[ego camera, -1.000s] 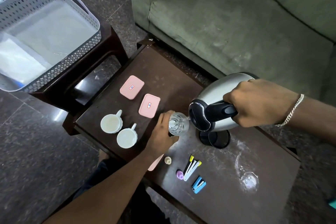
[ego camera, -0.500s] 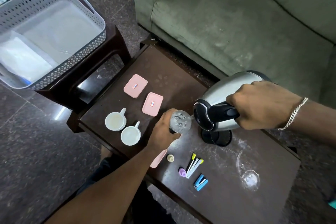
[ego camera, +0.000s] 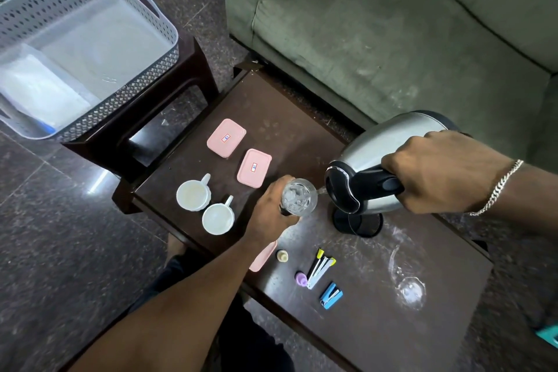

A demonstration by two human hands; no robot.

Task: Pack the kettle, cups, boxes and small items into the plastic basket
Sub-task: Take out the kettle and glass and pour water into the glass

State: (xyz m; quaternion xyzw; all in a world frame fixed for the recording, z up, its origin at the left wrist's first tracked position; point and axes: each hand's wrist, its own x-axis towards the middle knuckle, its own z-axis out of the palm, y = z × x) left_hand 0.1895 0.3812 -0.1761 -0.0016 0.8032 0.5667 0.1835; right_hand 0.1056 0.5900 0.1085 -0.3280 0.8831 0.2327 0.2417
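My right hand (ego camera: 437,172) grips the black handle of a steel kettle (ego camera: 389,148), tilted with its spout over a clear glass (ego camera: 299,197). My left hand (ego camera: 268,214) holds that glass above the dark table (ego camera: 377,326). The kettle's black base (ego camera: 357,222) stands beneath. Two white cups (ego camera: 193,195) (ego camera: 218,218) sit left of my hand, two pink boxes (ego camera: 226,137) (ego camera: 254,167) behind them. A third pink box (ego camera: 264,257) lies partly under my forearm. Small items lie in front: a cap (ego camera: 282,256), a purple piece (ego camera: 301,278), pens (ego camera: 321,267), a blue stapler (ego camera: 330,295).
The grey perforated plastic basket (ego camera: 145,69) stands on a dark stool (ego camera: 169,118) at the far left, with white sheets inside. A second clear glass (ego camera: 409,287) lies on its side at the table's right. A green sofa (ego camera: 392,24) runs behind the table.
The camera view has shifted slightly, so everything appears a little further right. Both hands keep the kettle tilted over the glass in the same pose.
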